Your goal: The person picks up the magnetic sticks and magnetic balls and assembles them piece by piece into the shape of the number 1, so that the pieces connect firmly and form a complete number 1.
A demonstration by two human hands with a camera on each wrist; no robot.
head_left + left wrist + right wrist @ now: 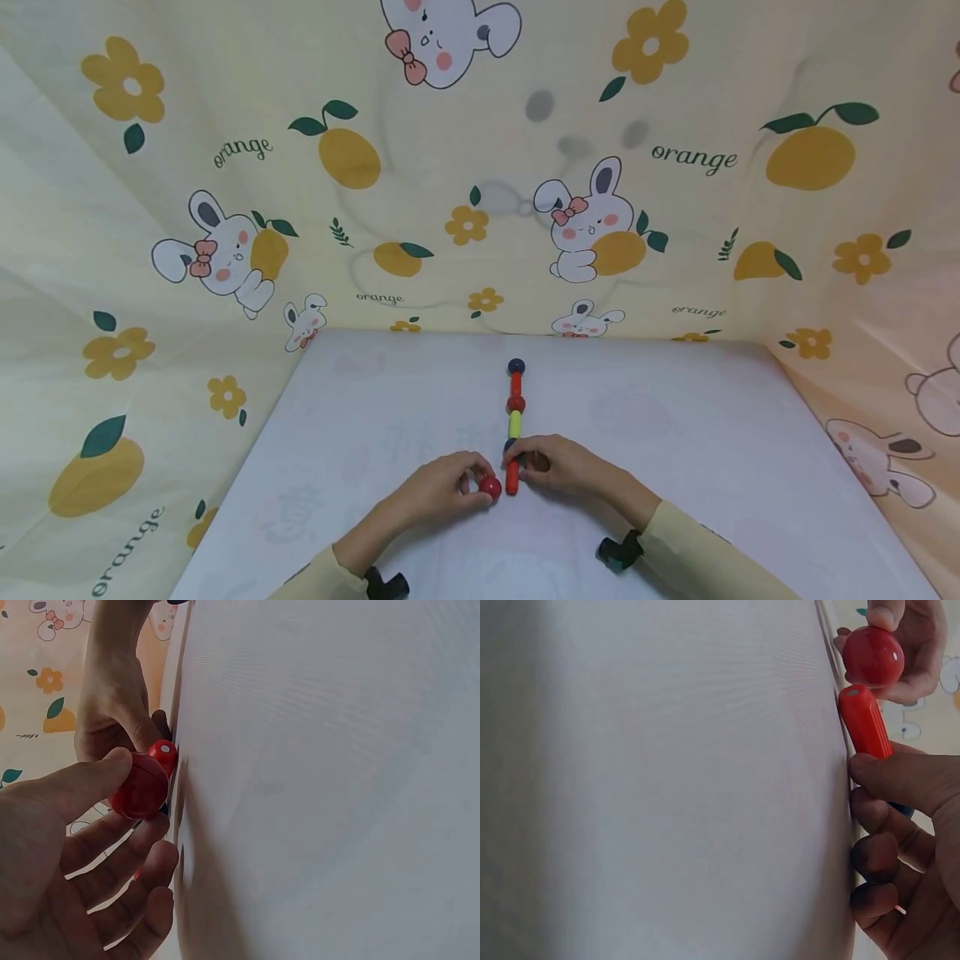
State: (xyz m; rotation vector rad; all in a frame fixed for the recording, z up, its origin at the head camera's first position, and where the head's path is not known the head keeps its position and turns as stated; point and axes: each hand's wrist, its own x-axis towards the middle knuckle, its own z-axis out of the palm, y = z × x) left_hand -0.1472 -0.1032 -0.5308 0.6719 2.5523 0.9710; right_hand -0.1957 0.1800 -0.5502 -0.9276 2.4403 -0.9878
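Observation:
My left hand (442,487) pinches a glossy red ball (490,487) between thumb and fingers, its other fingers loosely bent in the left wrist view. On the white table a straight line of rods and balls runs away from me. At its near end is an orange-red rod (512,478), gripped by the thumb and fingers of my right hand (562,467). Those fingers partly cover a dark blue ball (511,447) behind it. Beyond come a yellow-green rod (514,425), a red ball (516,403), a red rod (516,384) and a dark blue ball (516,366). The held ball is close beside the near rod's end.
The white tabletop (637,417) reaches back to a cloth backdrop (450,275) printed with rabbits, oranges and flowers, which also rises at both sides. Black wrist devices (621,551) sit at both sleeves.

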